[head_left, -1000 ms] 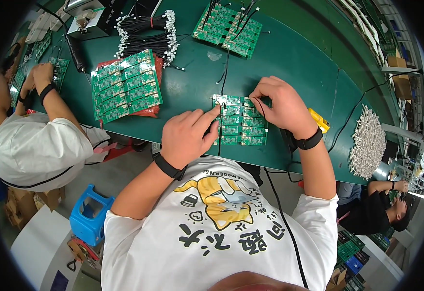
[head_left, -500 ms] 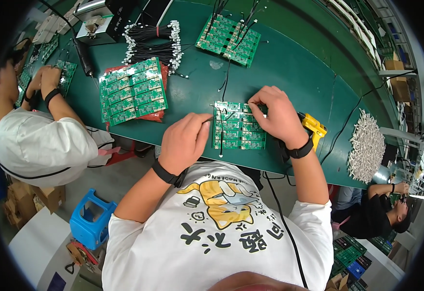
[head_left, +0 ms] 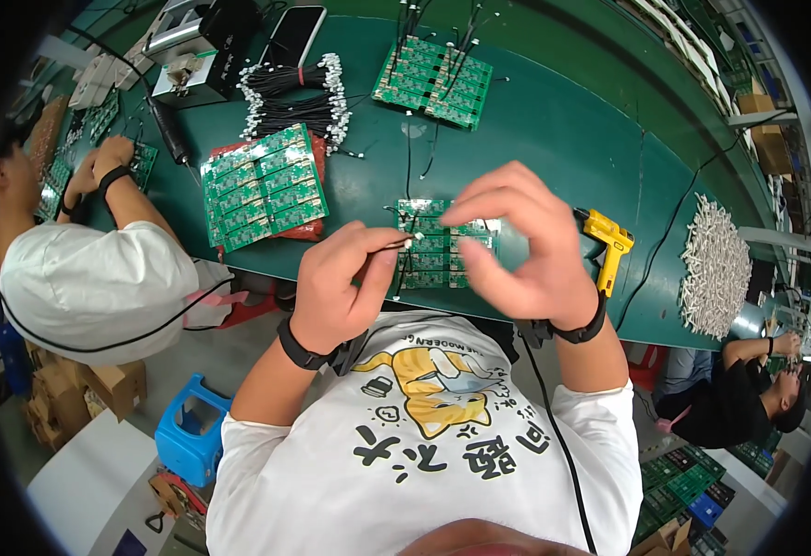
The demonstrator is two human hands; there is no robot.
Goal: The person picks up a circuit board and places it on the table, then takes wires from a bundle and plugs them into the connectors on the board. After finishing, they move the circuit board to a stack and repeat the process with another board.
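Note:
My left hand (head_left: 333,285) pinches a thin black cable (head_left: 392,246) between thumb and forefinger, its small white connector poking out past the fingertips. Under it lies a green circuit board panel (head_left: 435,263), flat near the table's front edge, with other black cables lying across its left side. Over the panel's right part hovers my right hand (head_left: 540,246), open, thumb and fingers apart and nothing visible between them. It hides part of the panel.
Left of the panel, green boards (head_left: 266,190) lie on red wrap, below a bundle of black cables (head_left: 296,116). Farther off sits a panel with cables (head_left: 433,85). A yellow pistol-shaped tool (head_left: 608,238) and white small parts (head_left: 713,269) lie right. A co-worker (head_left: 95,278) sits left.
My right hand has lifted off the panel's upper right, and its fingers have spread. My left hand has moved slightly over the panel's left edge, where a cable with its connector now shows in its pinch.

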